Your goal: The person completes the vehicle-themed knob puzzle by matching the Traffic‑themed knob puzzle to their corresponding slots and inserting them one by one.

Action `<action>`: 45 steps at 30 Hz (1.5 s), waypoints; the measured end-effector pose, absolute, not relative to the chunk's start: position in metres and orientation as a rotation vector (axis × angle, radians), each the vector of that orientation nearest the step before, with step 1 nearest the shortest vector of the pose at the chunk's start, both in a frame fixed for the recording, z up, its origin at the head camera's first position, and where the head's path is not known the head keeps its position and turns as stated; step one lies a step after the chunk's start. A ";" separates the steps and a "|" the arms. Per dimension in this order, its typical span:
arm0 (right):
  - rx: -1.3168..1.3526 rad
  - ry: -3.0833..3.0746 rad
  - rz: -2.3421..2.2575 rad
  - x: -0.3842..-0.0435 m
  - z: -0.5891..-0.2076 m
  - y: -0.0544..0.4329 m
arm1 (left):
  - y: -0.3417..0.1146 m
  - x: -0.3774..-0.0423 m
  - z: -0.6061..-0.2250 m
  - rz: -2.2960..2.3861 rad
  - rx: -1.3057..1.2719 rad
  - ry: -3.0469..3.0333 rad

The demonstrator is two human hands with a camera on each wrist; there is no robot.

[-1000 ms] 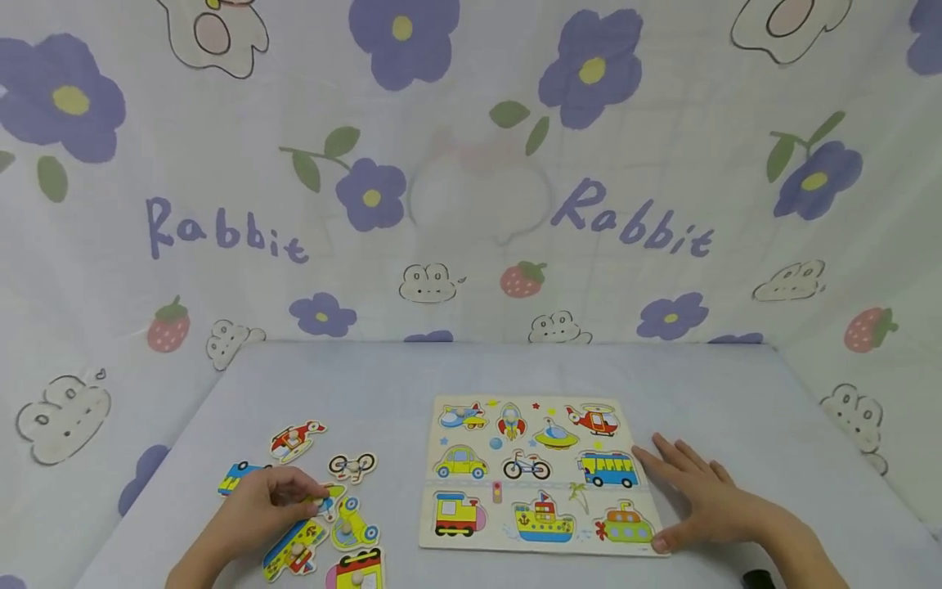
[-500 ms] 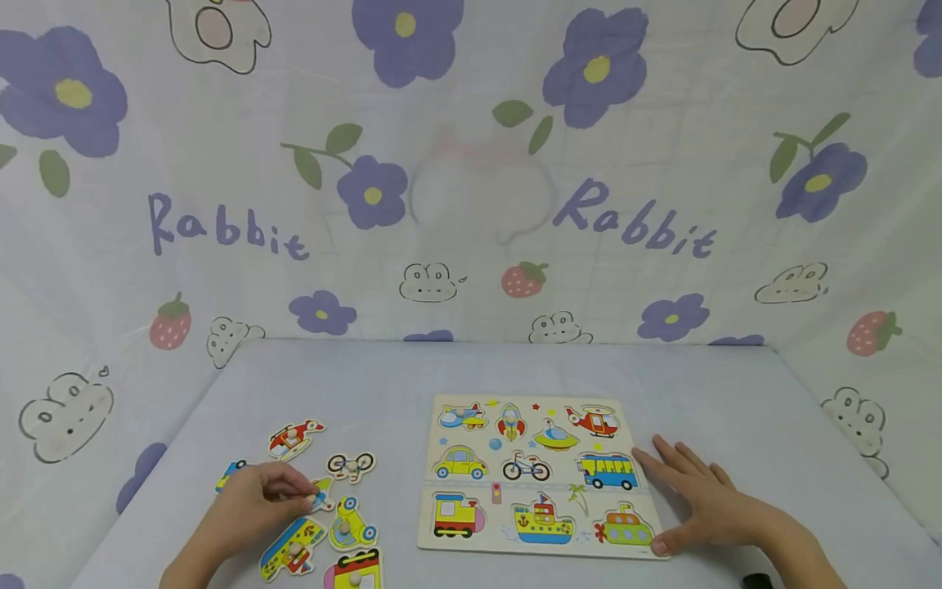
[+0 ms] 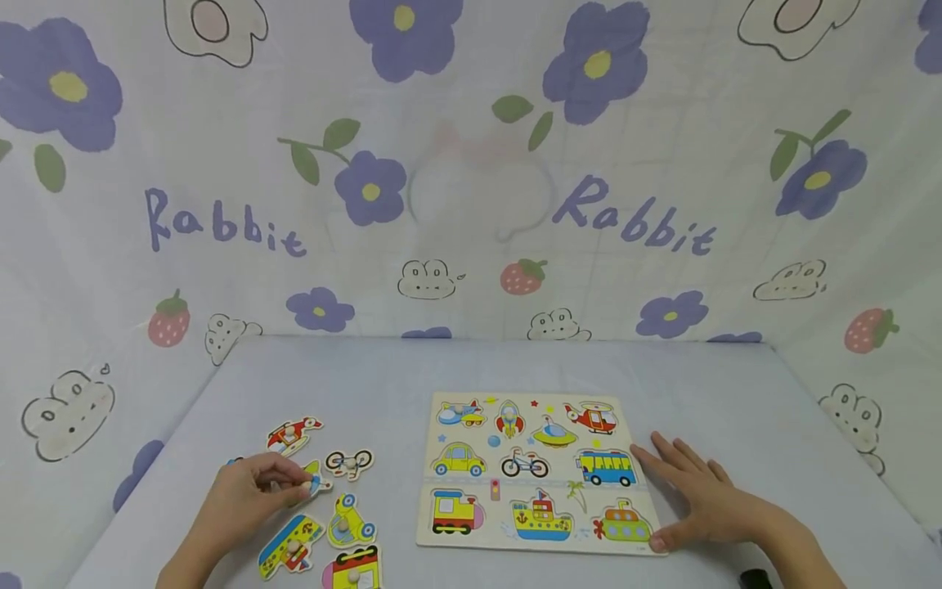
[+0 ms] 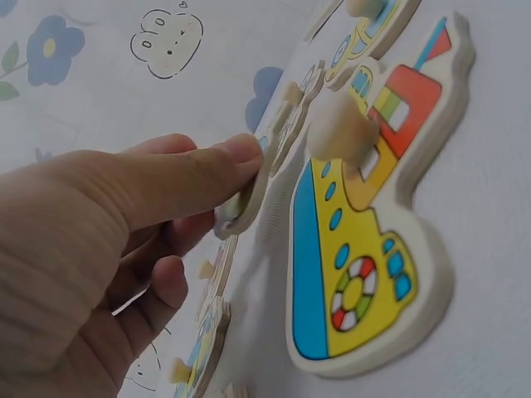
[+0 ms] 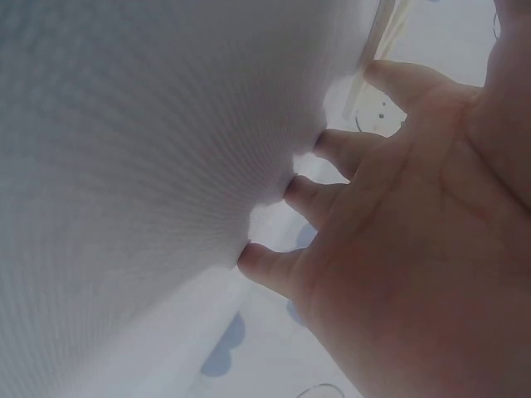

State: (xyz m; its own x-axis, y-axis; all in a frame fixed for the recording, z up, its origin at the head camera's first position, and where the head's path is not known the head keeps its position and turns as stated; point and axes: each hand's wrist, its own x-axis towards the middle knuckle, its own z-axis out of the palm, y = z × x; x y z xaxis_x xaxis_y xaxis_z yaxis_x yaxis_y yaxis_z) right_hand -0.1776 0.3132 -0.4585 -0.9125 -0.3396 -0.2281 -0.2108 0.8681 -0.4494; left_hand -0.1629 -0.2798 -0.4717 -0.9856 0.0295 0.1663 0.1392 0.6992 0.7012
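Observation:
My left hand [image 3: 246, 499] pinches a small yellow-and-blue puzzle piece [image 3: 316, 481] between thumb and fingers, over the loose pieces at the left. In the left wrist view this piece [image 4: 242, 207] stands edge-on, partly covered by the fingertips. Close by lies a ship piece [image 4: 357, 265] with a round wooden knob. My right hand [image 3: 699, 495] is spread on the table, its thumb and index fingertips at the right edge of the wooden puzzle board [image 3: 493, 523]. The right wrist view shows those fingertips [image 5: 257, 257] against the white cloth.
Around the left hand lie a helicopter piece [image 3: 292, 433], a bicycle piece [image 3: 349, 465], a car piece [image 3: 349, 523] and a train piece [image 3: 356, 573]. A knobbed airplane piece [image 3: 459, 414] sits in the board. A black object [image 3: 755, 579] lies by the right forearm.
My left hand has drawn slightly back to the left and up with the pinched piece, away from the car and ship pieces. The right hand keeps its place at the board.

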 end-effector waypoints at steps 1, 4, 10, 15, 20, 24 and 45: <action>-0.412 2.738 -0.610 -0.178 -0.458 0.313 | -0.280 -0.163 -0.472 -1.135 -0.139 -2.752; -0.412 2.733 -0.609 -0.179 -0.458 0.314 | -0.278 -0.162 -0.472 -1.128 -0.126 -2.706; -0.397 2.733 -0.594 -0.180 -0.458 0.313 | -0.274 -0.163 -0.474 -1.165 -0.133 -2.581; -0.406 2.736 -0.595 -0.179 -0.456 0.313 | -0.270 -0.165 -0.474 -1.055 -0.136 -2.521; -0.413 2.741 -0.599 -0.179 -0.455 0.313 | -0.263 -0.168 -0.470 -0.942 -0.186 -2.465; -0.398 2.732 -0.603 -0.179 -0.456 0.313 | -0.254 -0.169 -0.468 -0.921 -0.253 -2.382; -0.390 2.716 -0.605 -0.179 -0.455 0.311 | -0.094 -0.210 -0.426 -1.111 -0.615 -2.394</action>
